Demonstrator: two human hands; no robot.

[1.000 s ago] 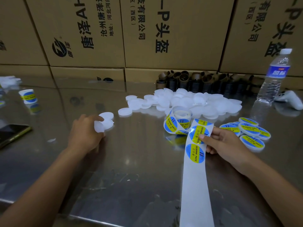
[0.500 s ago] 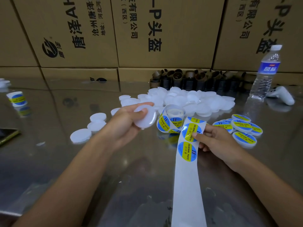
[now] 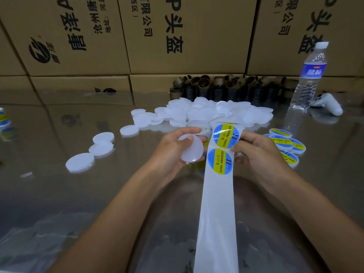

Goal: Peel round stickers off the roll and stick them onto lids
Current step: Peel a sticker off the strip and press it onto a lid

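My left hand (image 3: 169, 152) grips a plain white round lid (image 3: 192, 148), held tilted just left of the sticker strip. My right hand (image 3: 258, 152) pinches the right edge of the white backing strip (image 3: 216, 213) beside two blue-and-yellow round stickers (image 3: 226, 136). The strip runs from the roll, mostly hidden behind my hands, down to the near edge of the view. A heap of bare white lids (image 3: 206, 113) lies behind my hands. Three loose lids (image 3: 79, 162) sit in a row to the left. Several stickered lids (image 3: 285, 143) are stacked on the right.
The shiny metal table (image 3: 98, 203) is backed by stacked cardboard boxes (image 3: 187, 36). Brown cardboard cores (image 3: 226, 87) line the back. A water bottle (image 3: 309, 75) and a white controller (image 3: 329, 106) stand at the far right. Another sticker roll (image 3: 4, 120) sits at the left edge.
My left hand left the three lids on the table at left, picked up one lid and brought it right to the strip. The right hand kept holding the strip.
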